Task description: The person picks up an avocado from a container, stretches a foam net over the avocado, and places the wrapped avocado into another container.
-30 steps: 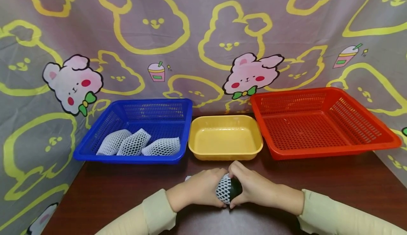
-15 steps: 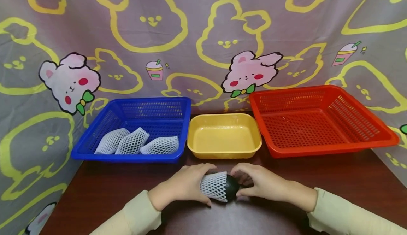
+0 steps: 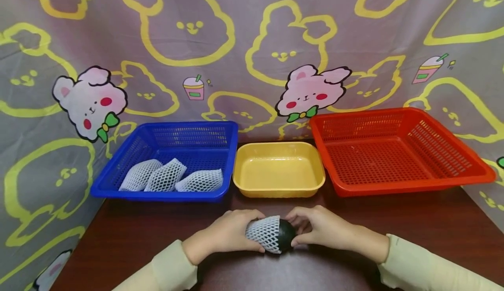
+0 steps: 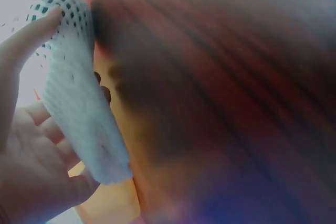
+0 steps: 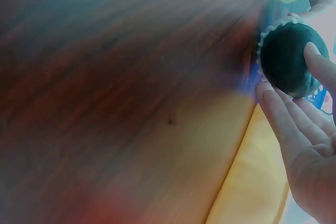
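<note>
A dark green avocado lies partly inside a white foam net sleeve, its bare end facing right. My left hand holds the sleeved part, thumb on the near side and fingers on the far side. In the left wrist view, the sleeve's tail runs down across the left palm. My right hand has its thumb and fingertips around the bare end. In the right wrist view, the right thumb lies over the avocado's dark face and the fingers lie below it.
Behind the hands stand a blue basket with several net-sleeved items, a yellow tray and a red basket. A patterned cloth hangs behind them. The brown table lies below.
The hands have moved apart and shifted left, so more of the sleeve shows between them. My right hand has eased back to the avocado's bare end. The baskets have not moved.
</note>
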`<state>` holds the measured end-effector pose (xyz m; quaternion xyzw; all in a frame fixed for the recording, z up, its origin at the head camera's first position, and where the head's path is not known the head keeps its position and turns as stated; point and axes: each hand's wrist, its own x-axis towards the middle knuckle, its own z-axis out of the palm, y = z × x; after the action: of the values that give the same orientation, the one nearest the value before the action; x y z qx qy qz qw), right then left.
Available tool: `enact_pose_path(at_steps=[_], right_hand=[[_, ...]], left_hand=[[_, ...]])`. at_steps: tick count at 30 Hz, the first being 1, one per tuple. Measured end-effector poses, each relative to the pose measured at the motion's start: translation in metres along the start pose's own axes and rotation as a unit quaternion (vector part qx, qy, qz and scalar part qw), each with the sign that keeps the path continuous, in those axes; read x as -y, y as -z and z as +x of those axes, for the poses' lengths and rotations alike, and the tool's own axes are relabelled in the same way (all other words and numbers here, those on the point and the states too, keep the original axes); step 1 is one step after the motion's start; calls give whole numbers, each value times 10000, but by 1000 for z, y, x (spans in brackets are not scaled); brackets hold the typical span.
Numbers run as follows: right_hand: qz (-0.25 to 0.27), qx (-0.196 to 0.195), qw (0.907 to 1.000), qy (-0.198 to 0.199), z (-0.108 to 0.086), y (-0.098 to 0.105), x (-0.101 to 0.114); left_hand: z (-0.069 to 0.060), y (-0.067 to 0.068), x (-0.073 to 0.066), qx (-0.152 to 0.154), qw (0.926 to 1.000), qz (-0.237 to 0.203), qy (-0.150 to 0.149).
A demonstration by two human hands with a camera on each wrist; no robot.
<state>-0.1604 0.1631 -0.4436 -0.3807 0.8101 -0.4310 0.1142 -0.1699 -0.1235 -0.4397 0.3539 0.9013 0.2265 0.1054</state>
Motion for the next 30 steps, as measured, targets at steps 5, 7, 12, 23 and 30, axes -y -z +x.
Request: enact_pose_path(at_steps=[5,7,12,23,30], right_hand=[[167,-142,9998,-39,2,-4,2],[196,-191,9996,-78,2,-5,2],[119,-253,9995,-129,1,-4,2],[-160,-606,9980,-68,3,-1,1],[-278,-626,9975,-153,9,2,0]], left_hand=[[2,-4,-7,-53,9996,265,-64],[3,-4,-10,-101,9992,381,-108],[6,-7,-17,-203,9979,592,-163],[24,-11,-29,-380,9962,765,-188],[33,-14,-35,-514,9924,1057,-361]])
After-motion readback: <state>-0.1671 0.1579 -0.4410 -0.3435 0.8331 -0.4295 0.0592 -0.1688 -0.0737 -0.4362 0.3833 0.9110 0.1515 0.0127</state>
